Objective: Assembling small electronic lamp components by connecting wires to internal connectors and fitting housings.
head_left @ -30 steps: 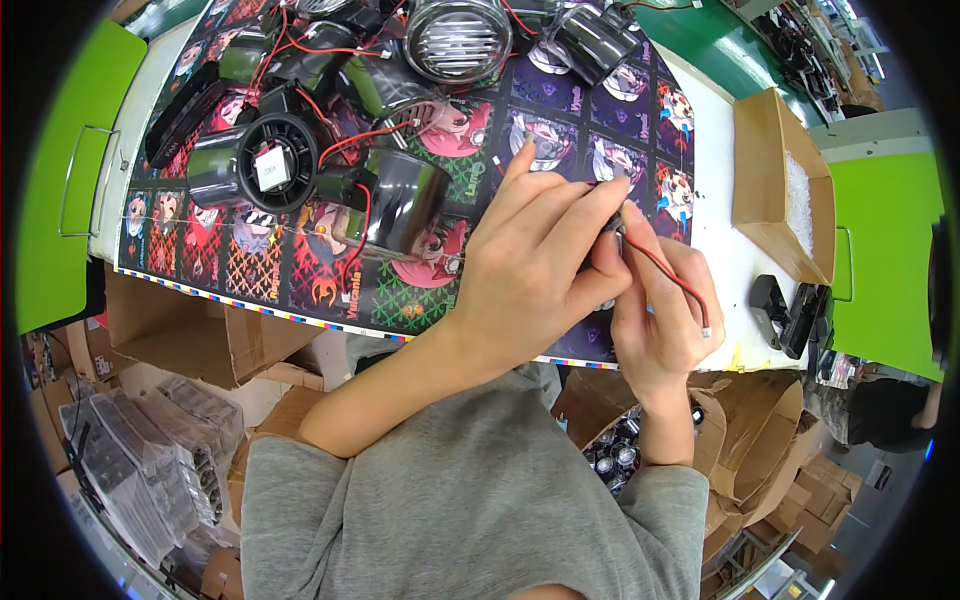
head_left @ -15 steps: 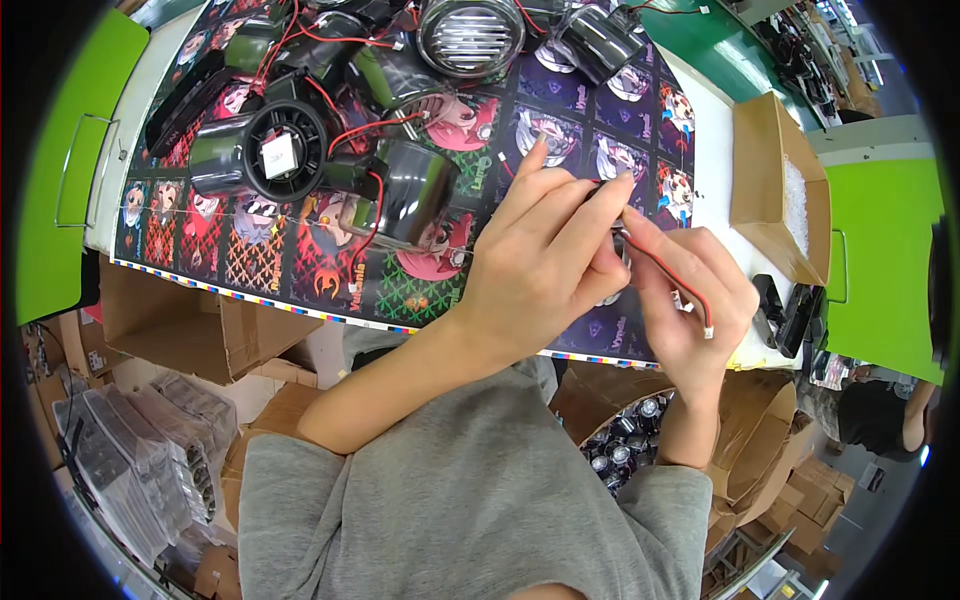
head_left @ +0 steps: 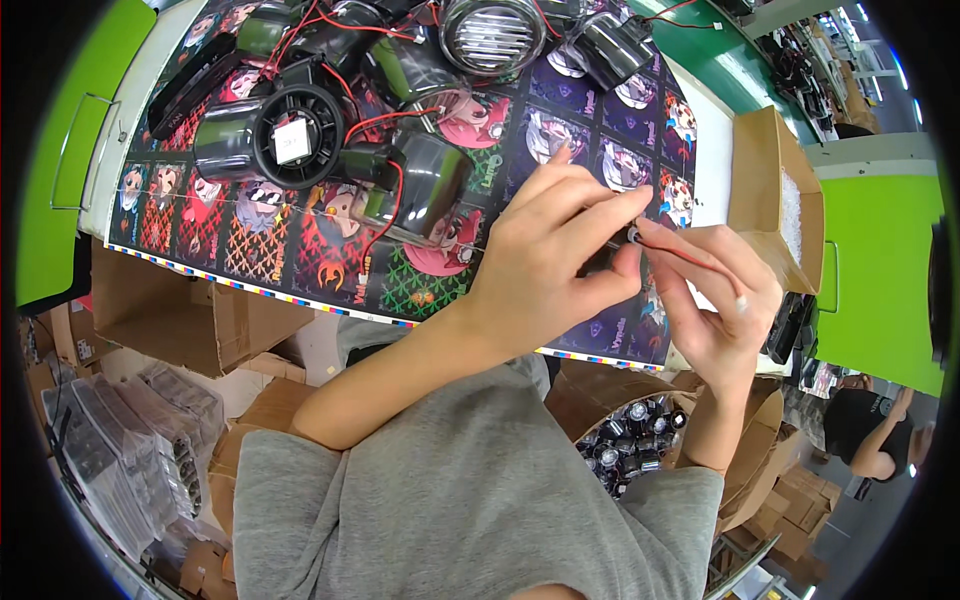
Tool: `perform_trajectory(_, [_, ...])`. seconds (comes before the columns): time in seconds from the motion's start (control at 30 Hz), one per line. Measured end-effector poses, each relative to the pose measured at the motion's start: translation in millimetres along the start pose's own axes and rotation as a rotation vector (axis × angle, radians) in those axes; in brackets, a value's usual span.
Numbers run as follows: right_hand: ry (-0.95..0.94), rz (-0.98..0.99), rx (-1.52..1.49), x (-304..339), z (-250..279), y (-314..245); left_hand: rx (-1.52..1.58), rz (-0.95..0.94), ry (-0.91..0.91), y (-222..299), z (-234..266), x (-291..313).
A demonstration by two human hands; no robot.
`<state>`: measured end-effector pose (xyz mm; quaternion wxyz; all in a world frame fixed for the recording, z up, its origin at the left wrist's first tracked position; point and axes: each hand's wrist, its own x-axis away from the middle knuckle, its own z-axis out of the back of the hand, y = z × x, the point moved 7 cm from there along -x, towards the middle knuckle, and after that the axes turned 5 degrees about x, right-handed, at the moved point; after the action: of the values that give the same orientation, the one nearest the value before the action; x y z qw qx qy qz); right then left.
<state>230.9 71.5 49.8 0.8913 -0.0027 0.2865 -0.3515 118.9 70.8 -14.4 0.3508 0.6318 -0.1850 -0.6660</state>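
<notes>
Over the right part of the printed sheet [head_left: 430,280], my left hand [head_left: 545,250] is closed with thumb and fingers around a small dark part, mostly hidden by the fingers. My right hand [head_left: 725,310] is beside it, its thumb and fingertips pinching at the small end of a thin red and black wire [head_left: 700,258]. From that pinch the wire runs over the right fingers to a white plug. Left of my hands lie a clear dark cylinder housing [head_left: 425,190] with a red wire and a round black fan [head_left: 298,140] with a white label.
Several more dark housings and a round grilled unit [head_left: 492,38] crowd the far side. An open carton [head_left: 775,200] with clear pieces stands at right. Below the table edge, another carton holds several small round units [head_left: 625,450]. A person [head_left: 870,430] is at the far right.
Both hands have shifted slightly right, the right one more, so the gap between them is wider. The wire's loose plug has swung up and right. The person at far right has moved.
</notes>
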Motion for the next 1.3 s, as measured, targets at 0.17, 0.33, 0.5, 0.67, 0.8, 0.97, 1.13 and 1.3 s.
perform_trajectory(0.17, [-0.032,-0.058,0.006,5,-1,0,0.050,0.152,-0.054,-7,-7,1])
perform_trajectory(0.33, [-0.056,-0.050,0.040,6,-2,-4,0.146,0.238,-0.066,-13,-9,4])
perform_trajectory(0.5, [0.036,0.074,0.182,13,-3,-8,0.187,0.239,-0.075,-15,-14,7])
perform_trajectory(0.67, [0.095,0.073,0.193,17,-8,-8,0.185,0.227,-0.073,-19,-16,8])
perform_trajectory(0.8, [0.128,0.072,0.161,18,-9,-6,0.231,0.186,-0.053,-13,-13,6])
perform_trajectory(0.97, [0.116,0.068,0.118,17,-10,-3,0.217,0.135,-0.051,-10,-12,5])
perform_trajectory(1.13, [0.107,0.061,0.143,18,-11,-6,0.244,0.111,-0.060,-11,-14,5])
perform_trajectory(1.3, [0.138,0.074,0.144,20,-11,-4,0.245,0.116,-0.029,-10,-13,5])
